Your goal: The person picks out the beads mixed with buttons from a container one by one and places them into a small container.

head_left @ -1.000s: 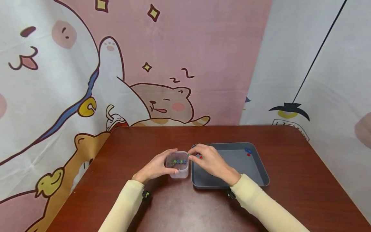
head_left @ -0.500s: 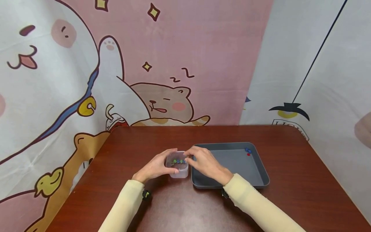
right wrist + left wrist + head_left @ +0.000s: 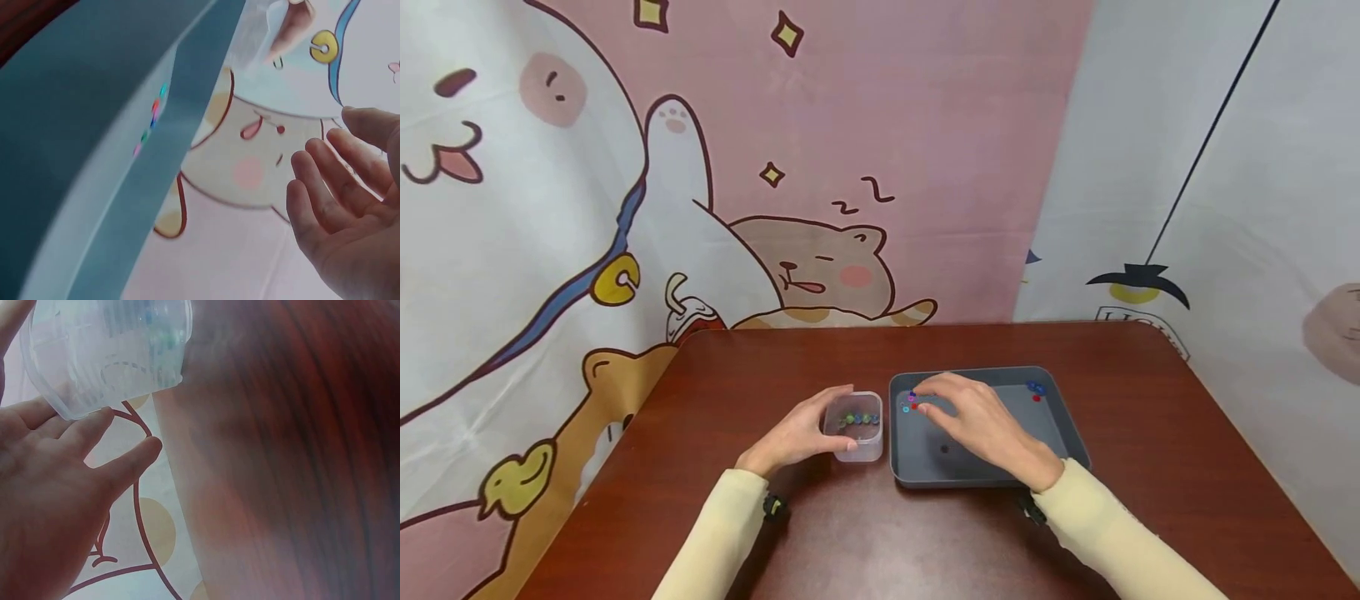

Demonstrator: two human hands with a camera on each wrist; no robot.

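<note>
A small clear plastic box (image 3: 863, 452) stands on the table, with a row of small green and blue beads (image 3: 859, 418) inside; whether they are joined cannot be seen. My left hand (image 3: 793, 435) holds the box from its left side, thumb in front and fingers behind; the left wrist view shows the box (image 3: 112, 350) against the fingers. Over the grey tray (image 3: 917, 458) hovers my right hand (image 3: 981, 421), its fingers loosely bent and holding nothing visible. Several small coloured beads (image 3: 155, 112) lie by the tray's left side, close to the right fingertips.
Blue beads (image 3: 1036, 387) and a red bead (image 3: 1037, 398) lie in the tray's far right corner. The tray sits right beside the box on the brown table (image 3: 820, 542). Behind the table hangs a printed cartoon cloth (image 3: 955, 167).
My right hand has moved from the box's right rim rightward over the tray, uncovering coloured beads at the tray's left. My left hand still holds the box. The head view has shifted slightly.
</note>
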